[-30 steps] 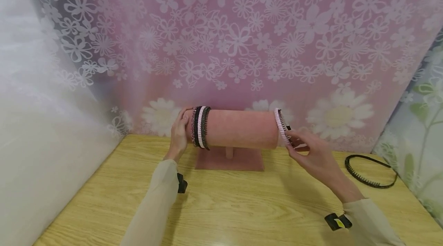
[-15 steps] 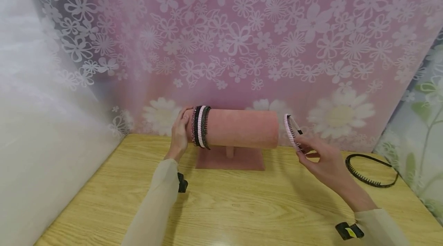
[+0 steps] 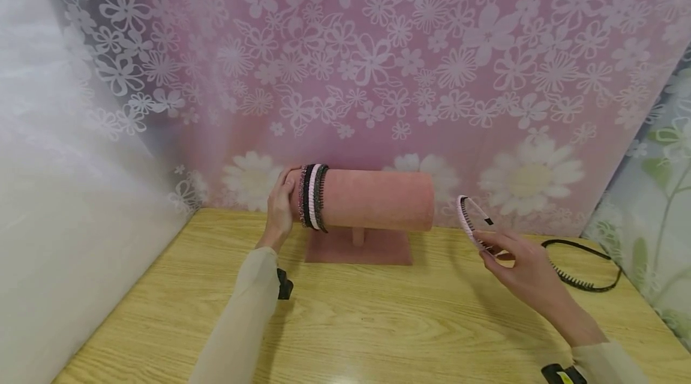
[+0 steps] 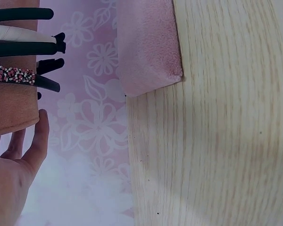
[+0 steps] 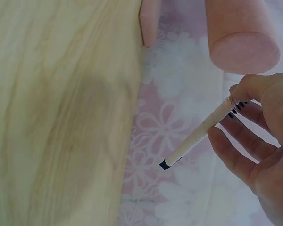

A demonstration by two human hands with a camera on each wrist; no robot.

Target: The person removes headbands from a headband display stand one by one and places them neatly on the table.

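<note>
A pink velvet headband stand (image 3: 378, 199) has a horizontal roll on a flat base. My left hand (image 3: 279, 210) grips the roll's left end, with its fingers at the rim in the left wrist view. Several headbands sit round the roll beside that hand: a beaded one (image 4: 12, 75), black ones and a pale pink one (image 3: 312, 198). To the right of the roll, apart from it, my right hand (image 3: 526, 270) pinches a pale pink toothed headband (image 5: 198, 134) by one side. Its black-tipped end points away from the fingers.
A black toothed headband (image 3: 585, 285) lies on the wooden table (image 3: 356, 324) at the far right, partly behind my right hand. A pink floral curtain (image 3: 372, 72) stands behind the table, and a white sheet (image 3: 81, 192) borders the left.
My right hand has moved right and toward me, carrying the pale pink headband away from the roll's right end. The left hand has stayed at the left end.
</note>
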